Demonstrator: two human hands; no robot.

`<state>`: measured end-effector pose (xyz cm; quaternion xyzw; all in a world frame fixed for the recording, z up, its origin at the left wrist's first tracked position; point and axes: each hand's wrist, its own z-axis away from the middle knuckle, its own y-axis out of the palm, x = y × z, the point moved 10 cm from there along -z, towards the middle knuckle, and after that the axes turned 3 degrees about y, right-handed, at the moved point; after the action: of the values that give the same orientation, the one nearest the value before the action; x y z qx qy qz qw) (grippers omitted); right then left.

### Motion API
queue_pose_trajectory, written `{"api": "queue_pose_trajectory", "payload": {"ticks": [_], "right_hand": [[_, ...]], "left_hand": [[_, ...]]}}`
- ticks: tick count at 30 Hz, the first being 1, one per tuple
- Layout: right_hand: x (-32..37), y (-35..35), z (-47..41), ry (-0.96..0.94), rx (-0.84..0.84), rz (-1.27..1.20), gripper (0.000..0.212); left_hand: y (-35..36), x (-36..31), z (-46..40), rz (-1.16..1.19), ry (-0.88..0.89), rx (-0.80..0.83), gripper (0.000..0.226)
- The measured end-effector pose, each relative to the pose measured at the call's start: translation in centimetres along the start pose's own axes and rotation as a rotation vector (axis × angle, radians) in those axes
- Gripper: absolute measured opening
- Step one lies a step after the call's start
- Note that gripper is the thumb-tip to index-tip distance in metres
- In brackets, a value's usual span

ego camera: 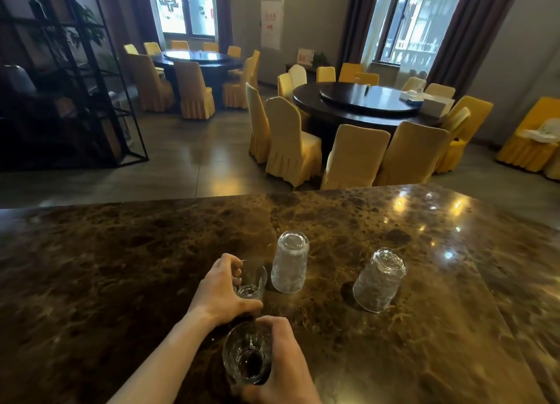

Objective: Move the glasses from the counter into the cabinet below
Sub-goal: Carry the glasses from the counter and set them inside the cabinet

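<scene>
Left hand (222,288): fingers curled around a small glass (251,284) standing on the tabletop (121,267).
Right hand (283,361): gripping a textured glass (247,356), mouth toward the camera, near the tabletop's front edge.
Other glasses: two upturned, middle glass (290,265) just beside the small one, right glass (378,279) apart.

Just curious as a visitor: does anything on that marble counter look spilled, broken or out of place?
Nothing stands out. Two glasses stand upside down on the dry counter, which is normal for storage. The left hand and right hand each hold an intact glass.
</scene>
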<state>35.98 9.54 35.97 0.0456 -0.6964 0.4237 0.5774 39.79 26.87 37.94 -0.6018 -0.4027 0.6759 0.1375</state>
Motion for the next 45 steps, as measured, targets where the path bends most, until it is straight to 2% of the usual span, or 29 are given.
{"api": "queue_pose_trajectory", "payload": {"ticks": [8,11,14,17,19,20,22,25,27,30,33,36,39,41,43,45], "right_hand": [[-0.2,-0.2,0.1,0.006,0.045,0.015,0.106],[0.2,-1.6,0.4,0.012,0.111,0.062,0.098],[-0.6,-6.2,0.4,0.081,0.128,0.338,0.093],[1.5,-14.1,0.3,-0.041,-0.104,0.593,0.064],[2.8,-18.0,-0.5,-0.133,-0.213,0.791,0.061],[2.9,-19.1,-1.4,-0.138,-0.208,0.912,0.063],[1.9,-19.9,-3.9,-0.113,-0.111,1.123,0.07],[-1.1,-20.0,-6.6,-0.027,0.092,1.355,0.058],[-2.6,-20.0,-7.2,0.008,0.145,1.456,0.049],[-3.7,-20.8,-7.6,-0.014,0.117,1.509,0.043],[-4.0,-23.1,-7.3,-0.023,0.051,1.422,0.036],[-4.7,-27.2,-5.8,0.054,-0.102,1.134,0.046],[-6.8,-30.8,-2.8,0.209,-0.359,0.637,0.057],[-9.9,-31.0,-0.9,0.365,-0.465,0.237,0.06],[-13.4,-29.2,0.5,0.512,-0.49,-0.187,0.063],[-15.7,-26.9,0.9,0.565,-0.47,-0.457,0.068]], "left_hand": [[0.5,0.1,-0.2,-0.037,-0.003,0.023,0.095],[0.6,-0.2,-0.1,-0.061,-0.006,0.061,0.103],[-0.4,-0.8,0.0,-0.072,-0.007,0.103,0.12],[-3.3,-4.0,-1.3,-0.085,0.117,-0.006,0.103],[-4.6,-7.6,-2.6,-0.11,0.235,-0.067,0.088],[-4.4,-9.6,-3.3,-0.137,0.293,-0.056,0.087],[-2.4,-13.1,-4.8,-0.28,0.393,0.061,0.095],[2.6,-15.3,-6.8,-0.645,0.423,0.308,0.11],[5.2,-15.0,-7.6,-0.811,0.386,0.421,0.105],[6.4,-14.7,-8.4,-0.837,0.369,0.407,0.081],[5.7,-14.3,-8.6,-0.751,0.35,0.339,0.071],[4.5,-13.5,-8.6,-0.531,0.25,0.236,0.069],[3.7,-12.7,-8.5,-0.177,0.108,0.111,0.066],[3.7,-11.8,-8.5,0.025,-0.006,0.02,0.067],[4.4,-10.7,-8.4,0.231,-0.144,-0.047,0.07],[5.6,-9.8,-8.1,0.423,-0.262,-0.077,0.078]]}}
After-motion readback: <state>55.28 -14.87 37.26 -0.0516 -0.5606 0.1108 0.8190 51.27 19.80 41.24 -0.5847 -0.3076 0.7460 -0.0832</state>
